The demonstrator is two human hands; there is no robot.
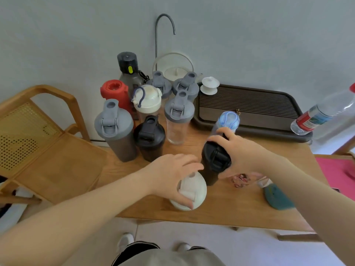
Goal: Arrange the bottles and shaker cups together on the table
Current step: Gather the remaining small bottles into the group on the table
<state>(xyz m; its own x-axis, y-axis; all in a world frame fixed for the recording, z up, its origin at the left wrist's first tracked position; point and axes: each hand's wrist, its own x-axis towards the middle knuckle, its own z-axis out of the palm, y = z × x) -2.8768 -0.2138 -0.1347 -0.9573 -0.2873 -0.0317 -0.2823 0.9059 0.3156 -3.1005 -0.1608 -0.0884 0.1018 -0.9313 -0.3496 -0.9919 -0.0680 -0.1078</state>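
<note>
Left hand grips the lid of a white round-topped shaker cup near the front edge of the light wooden surface. Right hand closes around a black flip-lid shaker cup just beside it — the two cups stand close, whether touching I cannot tell. Behind the right hand stands a blue-capped clear bottle. Farther back, to the left, grey-lidded and black shakers, a cream-lidded bottle and a red bottle stand clustered — beside a dark slatted tray.
</note>
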